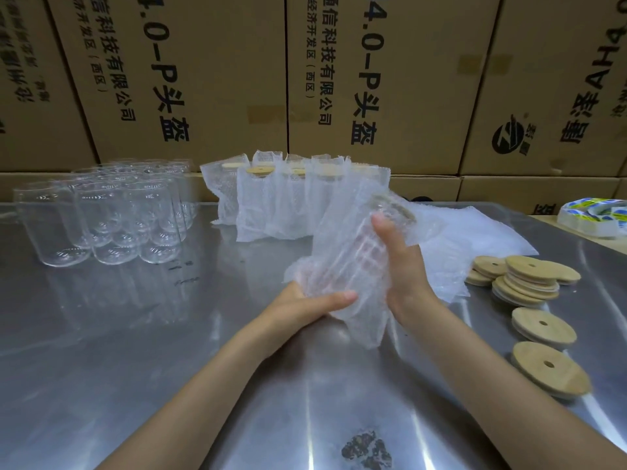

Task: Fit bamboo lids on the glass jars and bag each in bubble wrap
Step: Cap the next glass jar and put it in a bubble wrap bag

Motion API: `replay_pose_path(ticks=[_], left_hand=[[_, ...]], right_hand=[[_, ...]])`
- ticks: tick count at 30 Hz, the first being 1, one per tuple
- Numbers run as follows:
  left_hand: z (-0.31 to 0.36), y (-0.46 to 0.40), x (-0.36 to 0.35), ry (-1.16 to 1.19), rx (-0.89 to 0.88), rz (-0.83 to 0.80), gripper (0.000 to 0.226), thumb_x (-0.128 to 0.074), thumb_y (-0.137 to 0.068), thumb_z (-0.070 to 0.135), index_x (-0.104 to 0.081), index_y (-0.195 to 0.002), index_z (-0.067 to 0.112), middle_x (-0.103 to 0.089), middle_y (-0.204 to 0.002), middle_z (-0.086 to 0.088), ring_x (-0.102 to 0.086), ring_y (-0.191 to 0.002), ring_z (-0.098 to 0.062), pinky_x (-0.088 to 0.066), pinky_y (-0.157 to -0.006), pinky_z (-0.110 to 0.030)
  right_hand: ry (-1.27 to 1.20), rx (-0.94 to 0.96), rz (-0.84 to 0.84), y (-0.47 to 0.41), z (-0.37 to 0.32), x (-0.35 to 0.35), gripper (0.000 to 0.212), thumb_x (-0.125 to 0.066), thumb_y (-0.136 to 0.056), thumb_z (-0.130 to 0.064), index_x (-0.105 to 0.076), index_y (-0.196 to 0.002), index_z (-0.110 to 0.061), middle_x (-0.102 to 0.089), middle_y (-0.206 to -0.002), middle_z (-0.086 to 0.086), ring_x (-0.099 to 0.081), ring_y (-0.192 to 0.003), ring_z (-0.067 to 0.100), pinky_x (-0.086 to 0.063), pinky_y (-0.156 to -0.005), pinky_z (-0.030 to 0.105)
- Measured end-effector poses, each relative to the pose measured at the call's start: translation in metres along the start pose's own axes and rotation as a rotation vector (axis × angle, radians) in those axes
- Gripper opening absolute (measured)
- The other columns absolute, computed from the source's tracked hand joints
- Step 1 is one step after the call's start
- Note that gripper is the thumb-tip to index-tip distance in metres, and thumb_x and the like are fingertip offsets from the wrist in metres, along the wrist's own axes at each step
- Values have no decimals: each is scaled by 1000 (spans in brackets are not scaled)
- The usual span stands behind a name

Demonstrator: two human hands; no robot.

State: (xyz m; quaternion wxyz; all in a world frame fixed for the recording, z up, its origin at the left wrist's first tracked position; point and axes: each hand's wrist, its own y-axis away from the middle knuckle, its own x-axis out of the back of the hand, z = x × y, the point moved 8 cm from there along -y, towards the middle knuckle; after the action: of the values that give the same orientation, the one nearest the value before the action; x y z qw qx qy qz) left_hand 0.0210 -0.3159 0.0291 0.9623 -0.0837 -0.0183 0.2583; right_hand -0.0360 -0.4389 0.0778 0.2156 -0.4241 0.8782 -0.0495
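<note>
Above the table (135, 334), both hands, left (305, 307) and right (403, 266), grip a tilted jar (353, 252) inside its bubble bag (359, 320).

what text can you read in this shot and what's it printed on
"4.0-P头盔": left-centre cardboard box, printed sideways, first digit cut off.
"4.0-P头盔": centre cardboard box.
"通信科技有限公司": company line on both, start cut off.
"经济开发区(西区)": smaller line on both.
Right cardboard box: round logo and large characters, not surely readable.
Far-left box: blurred.
Roll of labels: too small.
Glass jars: faint marks, unreadable.
</note>
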Motion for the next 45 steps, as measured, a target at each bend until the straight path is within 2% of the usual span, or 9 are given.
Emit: replay_pose_path(ticks=[6,12,18,22,30,33,37,41,45], left_hand=[[28,3,7,-228,-118,14,72,-84,-68,7,-51,-131,19,-66,-123,3,-61,-115,-7,-49,-88,-16],[62,9,8,-411,-269,107,65,-84,-69,3,-55,-126,14,-68,-117,1,-63,-110,-5,-48,-89,-18],[48,18,8,-596,-298,380,112,-85,-60,51,-4,-136,52,-21,-141,33,-20,-131,20,-23,-100,0],[17,25,20,-704,-152,494,137,-71,-40,80,0,-148,35,-15,-148,20,-17,-142,-5,-23,-118,-42],[7,18,23,-529,-256,422,75,-84,-56,42,-54,-124,34,-64,-119,14,-58,-115,-1,-52,-94,-38],[6,11,46,-515,-273,518,85,-79,-51,49,-51,-127,25,-62,-119,10,-58,-113,-1,-51,-94,-27],[4,-1,105,-414,-246,759,92,-84,-51,42,-44,-128,12,-57,-123,-7,-58,-115,-24,-50,-92,-50],[4,-4,165,-539,-206,1073,86,-86,-67,25,-35,-133,4,-44,-132,-14,-45,-122,-25,-36,-96,-26],[3,-12,201,-549,-111,1296,95,-83,-71,27,-25,-141,-3,-33,-142,-23,-35,-130,-35,-36,-99,-43]], right_hand=[[184,322,-220,18,-22,-32,40,-73,-76,-21,-63,-113,-12,-73,-103,1,-69,-99,13,-55,-77,23],[319,355,-304,26,-14,-47,40,-77,-69,-22,-63,-106,-24,-72,-98,-7,-68,-96,4,-51,-78,14],[314,340,-259,21,-12,-39,42,-77,-72,-26,-63,-112,-23,-72,-105,-5,-67,-103,8,-52,-89,24],[283,361,-202,21,-12,-37,47,-79,-70,-25,-60,-113,-24,-70,-107,-7,-65,-104,7,-50,-88,19],[348,362,-246,28,-1,-51,56,-82,-65,-39,-56,-113,-35,-66,-111,-22,-61,-109,-1,-46,-91,14],[166,196,-221,20,22,-43,65,-74,-65,-49,-48,-122,-32,-66,-114,-20,-61,-109,-3,-48,-85,12],[240,-39,-124,2,60,-22,60,-59,-75,-54,-42,-129,-34,-57,-125,-10,-54,-116,-2,-40,-81,11],[460,-121,-145,-24,79,-5,26,-52,-91,-50,-50,-114,-39,-62,-122,-8,-54,-115,2,-38,-80,18],[580,-118,-117,-52,85,10,14,-52,-95,-43,-50,-108,-38,-66,-116,-5,-58,-106,2,-40,-75,16]])
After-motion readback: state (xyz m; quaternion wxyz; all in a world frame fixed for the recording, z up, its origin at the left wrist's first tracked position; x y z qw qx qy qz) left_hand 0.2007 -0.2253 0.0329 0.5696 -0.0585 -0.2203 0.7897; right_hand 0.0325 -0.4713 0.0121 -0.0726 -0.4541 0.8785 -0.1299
